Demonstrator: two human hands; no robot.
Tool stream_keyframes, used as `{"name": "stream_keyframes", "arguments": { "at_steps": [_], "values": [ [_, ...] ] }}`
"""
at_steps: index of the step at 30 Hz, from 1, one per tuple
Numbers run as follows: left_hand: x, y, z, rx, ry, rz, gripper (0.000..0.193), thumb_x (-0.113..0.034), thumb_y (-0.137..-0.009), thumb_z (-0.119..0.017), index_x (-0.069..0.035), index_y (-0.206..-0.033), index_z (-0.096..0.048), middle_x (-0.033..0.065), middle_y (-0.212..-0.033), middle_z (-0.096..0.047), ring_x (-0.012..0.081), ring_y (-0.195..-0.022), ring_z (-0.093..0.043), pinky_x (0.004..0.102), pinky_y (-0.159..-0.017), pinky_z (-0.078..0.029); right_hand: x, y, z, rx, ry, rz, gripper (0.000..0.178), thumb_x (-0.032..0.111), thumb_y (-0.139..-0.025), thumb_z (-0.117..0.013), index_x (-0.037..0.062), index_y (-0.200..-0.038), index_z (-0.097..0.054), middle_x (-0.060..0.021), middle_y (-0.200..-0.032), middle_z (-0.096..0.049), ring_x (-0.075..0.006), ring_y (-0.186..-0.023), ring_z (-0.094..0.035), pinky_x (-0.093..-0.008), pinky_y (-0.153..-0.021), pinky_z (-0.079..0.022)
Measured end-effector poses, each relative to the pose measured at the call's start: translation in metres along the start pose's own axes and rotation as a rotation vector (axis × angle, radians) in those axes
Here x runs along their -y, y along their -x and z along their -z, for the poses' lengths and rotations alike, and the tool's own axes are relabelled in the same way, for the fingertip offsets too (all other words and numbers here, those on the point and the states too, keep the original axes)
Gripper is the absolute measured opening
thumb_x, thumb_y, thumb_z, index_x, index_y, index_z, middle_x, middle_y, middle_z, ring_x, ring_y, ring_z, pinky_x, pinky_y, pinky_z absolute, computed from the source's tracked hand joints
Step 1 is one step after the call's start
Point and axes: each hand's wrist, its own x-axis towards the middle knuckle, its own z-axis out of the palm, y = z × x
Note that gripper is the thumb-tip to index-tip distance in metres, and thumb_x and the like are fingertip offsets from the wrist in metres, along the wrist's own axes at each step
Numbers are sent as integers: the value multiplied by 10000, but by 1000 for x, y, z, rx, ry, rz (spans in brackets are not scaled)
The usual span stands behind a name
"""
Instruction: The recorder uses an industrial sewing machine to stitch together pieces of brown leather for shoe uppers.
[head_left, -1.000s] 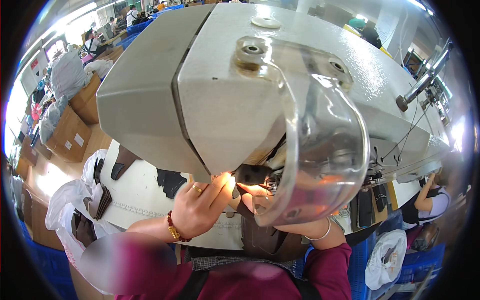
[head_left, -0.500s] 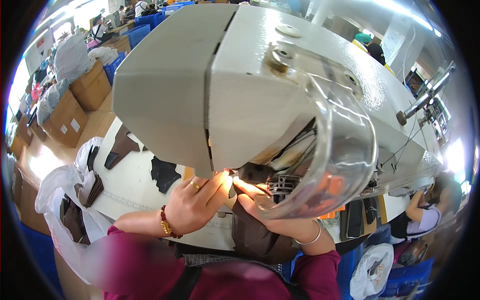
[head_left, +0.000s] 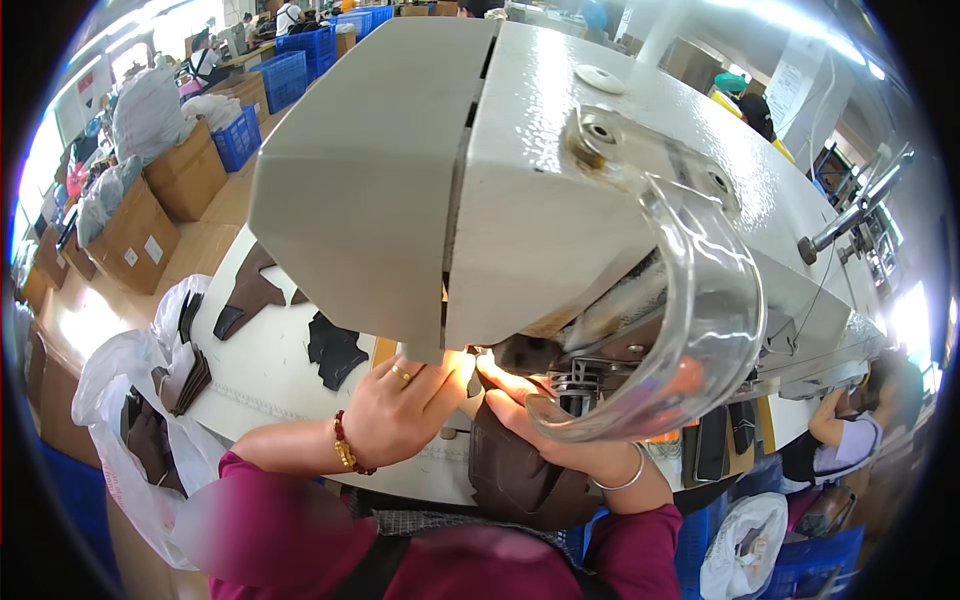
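A pale sewing machine head (head_left: 360, 190) fills the middle of the view. Beneath its lower edge, my left hand (head_left: 405, 408), with a ring and beaded bracelet, has its fingers together and curled toward the brightly lit stitching spot. Its fingertips are partly hidden, so what they hold is unclear. Opposite, my right hand (head_left: 565, 445), wearing a bangle, keeps its fingers closed on a dark brown leather piece (head_left: 515, 480). That piece hangs over the front of the white table (head_left: 285, 365). A clear curved guard (head_left: 715, 270) covers part of my right hand's surroundings.
Left on the table lie a black cut piece (head_left: 335, 350) and a brown cut piece (head_left: 250, 295). A white plastic bag (head_left: 120, 400) with stacked brown pieces hangs at the left edge. Cardboard boxes (head_left: 130, 240) and blue crates (head_left: 237, 140) stand beyond. A person sits at far right.
The view has shifted slightly, so the machine appears farther right. Both hands stay close to the lit spot. The brown leather piece below my right hand looks more spread out.
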Motion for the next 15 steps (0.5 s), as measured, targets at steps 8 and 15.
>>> {"name": "stream_keyframes", "arguments": {
  "at_steps": [8, 15],
  "values": [
    [-9, 5, 0, 40, -73, 6, 334, -49, -757, -668, 6, -1081, -724, 131, -1175, -691, 226, -923, -622, 305, -741, -571, -1, 3, -12, -28, 144, 24, 467, 161, -1045, -523, 81, -1500, -455, -87, -1343, -659, -175, -1072, -669, -317, -942, -571],
    [-7, 0, 8, 83, -69, -19, 381, -52, -759, -673, 9, -1131, -731, 128, -1183, -695, 230, -904, -628, 337, -757, -561, -11, 8, -9, 13, -425, -46, 515, 264, -1115, -448, 33, -1573, -393, -134, -1446, -573, -184, -1258, -594, -365, -1114, -491]
  ]
}}
